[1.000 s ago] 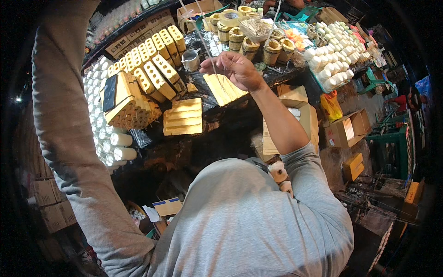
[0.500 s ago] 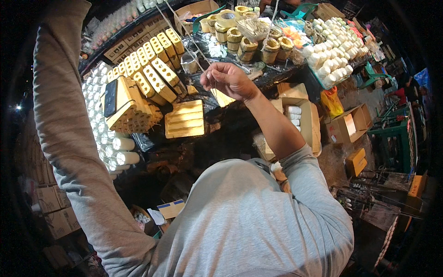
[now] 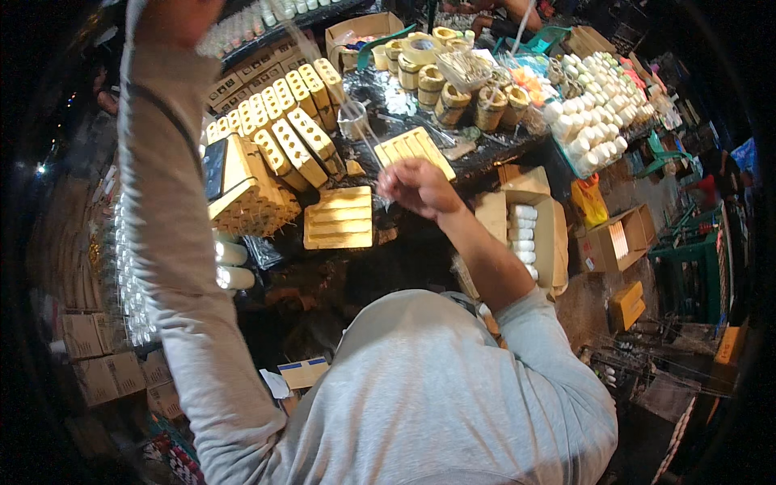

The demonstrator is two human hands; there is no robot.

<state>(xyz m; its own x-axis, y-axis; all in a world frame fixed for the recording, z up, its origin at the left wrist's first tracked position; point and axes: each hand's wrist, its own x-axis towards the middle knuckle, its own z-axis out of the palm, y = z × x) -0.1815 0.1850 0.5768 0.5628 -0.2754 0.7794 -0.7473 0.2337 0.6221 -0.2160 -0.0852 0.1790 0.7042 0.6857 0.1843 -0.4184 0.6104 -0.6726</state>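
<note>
My right hand (image 3: 420, 187) is raised over the table's near edge, its fingers curled closed on thin pale strings (image 3: 347, 101) that run toward the upper left. Just behind it lies a yellow grooved mould half (image 3: 414, 152). A second yellow grooved mould half (image 3: 339, 218) lies flat, left of this hand. My left hand (image 3: 179, 23) is stretched far up at the top left, smeared by motion and partly cut off; its fingers cannot be made out. Below that arm stand a row of yellow blocks with holes (image 3: 303, 133) and a strapped yellow block with a dark flat rectangle (image 3: 212, 168) on it.
A small grey cup (image 3: 352, 121) stands behind the moulds. Several brown-sided pots (image 3: 453, 105) hold the table's far part. White cylinders crowd a tray (image 3: 584, 137) at right. An open carton (image 3: 554, 234) of white rolls stands beside my right forearm. A cord (image 3: 525, 24) hangs at the back.
My right hand has moved down and toward the right, uncovering the farther mould half. My left hand has come into view at the top left. The whole view has shifted slightly.
</note>
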